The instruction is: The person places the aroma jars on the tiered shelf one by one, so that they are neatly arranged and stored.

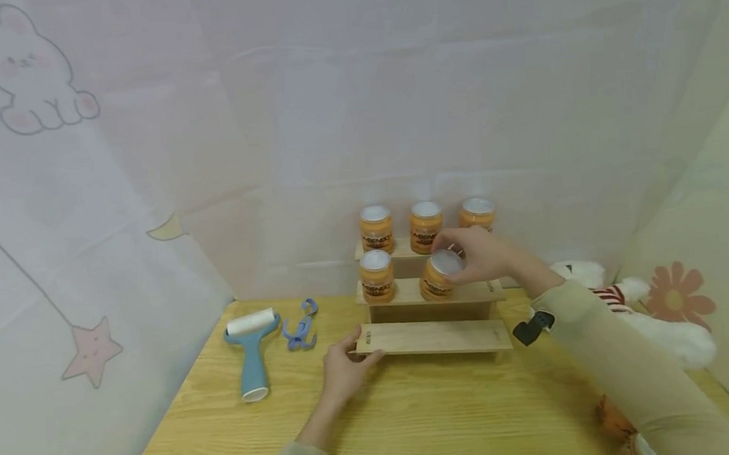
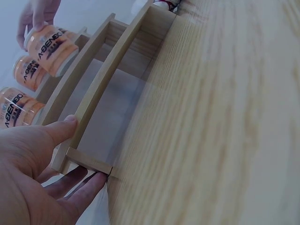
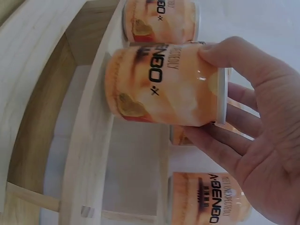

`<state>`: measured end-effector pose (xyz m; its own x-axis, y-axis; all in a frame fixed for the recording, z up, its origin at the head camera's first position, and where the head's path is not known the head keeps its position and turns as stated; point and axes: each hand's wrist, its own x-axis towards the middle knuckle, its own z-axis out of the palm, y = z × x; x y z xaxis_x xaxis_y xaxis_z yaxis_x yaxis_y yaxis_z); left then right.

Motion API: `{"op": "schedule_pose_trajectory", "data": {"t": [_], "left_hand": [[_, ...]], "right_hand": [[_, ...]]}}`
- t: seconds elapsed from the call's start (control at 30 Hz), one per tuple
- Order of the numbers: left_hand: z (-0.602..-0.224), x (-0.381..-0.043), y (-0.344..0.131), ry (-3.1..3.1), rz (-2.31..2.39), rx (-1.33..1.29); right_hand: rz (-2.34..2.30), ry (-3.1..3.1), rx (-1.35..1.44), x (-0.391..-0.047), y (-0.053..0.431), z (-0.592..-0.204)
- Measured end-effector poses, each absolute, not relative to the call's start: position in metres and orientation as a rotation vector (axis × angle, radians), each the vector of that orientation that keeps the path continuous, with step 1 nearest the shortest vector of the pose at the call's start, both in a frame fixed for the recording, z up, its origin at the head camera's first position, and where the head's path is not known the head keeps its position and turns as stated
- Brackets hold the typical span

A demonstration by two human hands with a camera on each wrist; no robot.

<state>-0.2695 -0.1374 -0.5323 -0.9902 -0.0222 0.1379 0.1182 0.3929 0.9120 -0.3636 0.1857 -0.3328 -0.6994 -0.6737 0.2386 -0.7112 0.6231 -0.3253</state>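
A tiered wooden rack (image 1: 436, 336) stands on the table. My right hand (image 1: 482, 254) grips an orange can (image 1: 436, 279) near its silver lid, thumb on one side and fingers on the other. The can tilts slightly at the middle tier, its base right at the board in the right wrist view. To its left, another orange can (image 1: 377, 279) stands on the same tier. Three more cans, one of them the middle can (image 1: 426, 229), line the top tier. My left hand (image 1: 342, 371) holds the left end of the lowest tier, thumb on its front edge and fingers around the side support (image 2: 89, 160).
Left of the rack lie a blue-handled roller (image 1: 253, 359) and a purple hook-shaped piece (image 1: 300, 327). A white plush toy (image 1: 665, 327) is at the right, partly behind my right sleeve. A printed cloth (image 1: 457, 110) hangs behind the table (image 1: 414, 419).
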Motion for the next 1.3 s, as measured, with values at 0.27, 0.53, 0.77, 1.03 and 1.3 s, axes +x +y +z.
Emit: {"op": "schedule_pose_trajectory", "data": {"t": [0.27,0.53,0.77,1.03,1.3], "left_hand": [[-0.532,-0.271,-0.138,-2.504,-1.649,-0.087],[-0.529,-0.273,-0.142,-2.505,-1.653,-0.047],[-0.523,-0.280,-0.141,-2.489,-1.658,-0.070],[-0.526,-0.278,-0.139,-2.516,-1.641,-0.087],[-0.527,-0.276,-0.140,-2.505,-1.663,-0.060]], "right_hand": [[0.708,-2.699,1.065,-0.370,0.179,-0.347],[0.784,-2.606,1.022,-0.375,0.174,-0.361],[0.824,-2.628,1.002,-0.375,0.171,-0.354],[0.770,-2.614,1.027,-0.358,0.196,-0.348],[0.709,-2.611,1.107,-0.322,0.255,-0.327]]}}
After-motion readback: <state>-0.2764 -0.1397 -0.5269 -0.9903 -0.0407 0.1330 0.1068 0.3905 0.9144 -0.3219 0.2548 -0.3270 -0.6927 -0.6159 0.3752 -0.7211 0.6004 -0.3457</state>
